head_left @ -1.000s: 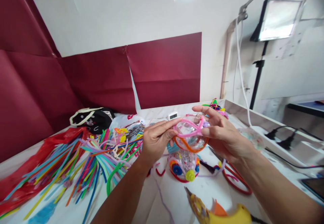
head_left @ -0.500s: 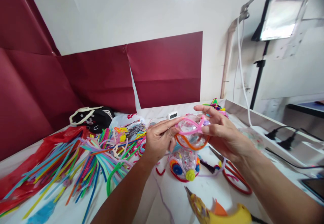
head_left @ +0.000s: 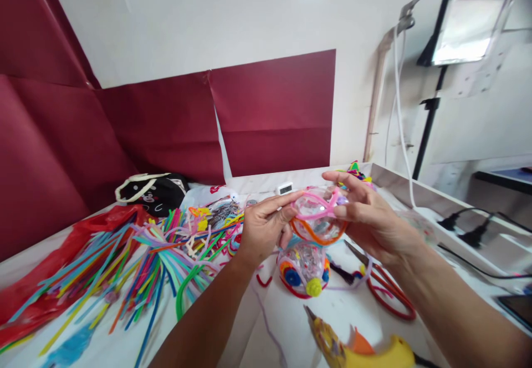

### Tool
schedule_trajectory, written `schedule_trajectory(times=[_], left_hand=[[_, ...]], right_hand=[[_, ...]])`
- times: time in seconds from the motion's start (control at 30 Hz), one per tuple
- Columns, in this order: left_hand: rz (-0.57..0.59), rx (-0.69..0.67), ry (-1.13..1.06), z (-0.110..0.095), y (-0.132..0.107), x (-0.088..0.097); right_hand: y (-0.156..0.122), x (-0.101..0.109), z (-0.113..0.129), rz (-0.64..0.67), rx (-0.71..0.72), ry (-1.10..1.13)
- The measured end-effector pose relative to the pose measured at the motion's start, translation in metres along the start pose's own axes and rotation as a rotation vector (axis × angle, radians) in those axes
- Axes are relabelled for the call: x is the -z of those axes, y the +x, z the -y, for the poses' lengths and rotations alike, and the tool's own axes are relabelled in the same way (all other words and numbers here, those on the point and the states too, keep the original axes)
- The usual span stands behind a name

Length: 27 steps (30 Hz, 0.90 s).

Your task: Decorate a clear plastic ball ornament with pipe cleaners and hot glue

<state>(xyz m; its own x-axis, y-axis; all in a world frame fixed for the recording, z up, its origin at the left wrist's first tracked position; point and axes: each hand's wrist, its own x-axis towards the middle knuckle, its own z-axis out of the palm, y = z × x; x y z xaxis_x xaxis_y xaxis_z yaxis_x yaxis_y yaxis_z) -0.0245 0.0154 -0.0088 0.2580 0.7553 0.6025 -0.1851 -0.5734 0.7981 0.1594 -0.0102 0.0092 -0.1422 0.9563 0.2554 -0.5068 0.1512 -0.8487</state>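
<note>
Between both hands, above the table, is a clear rounded plastic piece [head_left: 319, 225] wrapped with pink and orange pipe cleaners. My left hand [head_left: 266, 226] pinches its left edge with thumb and fingers. On the right side, the thumb and fingers of my right hand [head_left: 366, 213] grip it, with the index finger raised. A small purple bit shows beside the right fingertips. Directly below sits a clear plastic craft figure [head_left: 305, 265] with blue round eyes, a yellow nose and a red rim. A pale purple pipe cleaner trails from near it.
A yellow glue gun [head_left: 357, 351] lies at the front, its nozzle toward the figure. Red-handled scissors [head_left: 393, 290] rest under my right forearm. Piles of coloured pipe cleaners [head_left: 158, 257] and a red plastic bag [head_left: 103, 218] cover the left. A white timer [head_left: 285, 188] stands behind; plugs [head_left: 469, 238] are at right.
The view has shifted very slightly, so the scene sits a little further right. Both hands keep the same hold on the clear plastic piece.
</note>
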Motion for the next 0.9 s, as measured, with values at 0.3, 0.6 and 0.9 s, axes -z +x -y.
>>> schedule_trajectory(times=[0.3,0.6,0.9], left_hand=[[0.016,0.119,-0.034,0.005,0.001,0.001],[-0.005,0.159,-0.012,0.014,0.005,0.0],[-0.03,0.2,-0.048,0.03,0.013,0.002]], right_hand=[[0.001,0.001,-0.001,-0.042,-0.012,0.01],[0.003,0.002,0.004,-0.1,-0.015,-0.05],[0.009,0.004,-0.004,-0.128,0.067,-0.115]])
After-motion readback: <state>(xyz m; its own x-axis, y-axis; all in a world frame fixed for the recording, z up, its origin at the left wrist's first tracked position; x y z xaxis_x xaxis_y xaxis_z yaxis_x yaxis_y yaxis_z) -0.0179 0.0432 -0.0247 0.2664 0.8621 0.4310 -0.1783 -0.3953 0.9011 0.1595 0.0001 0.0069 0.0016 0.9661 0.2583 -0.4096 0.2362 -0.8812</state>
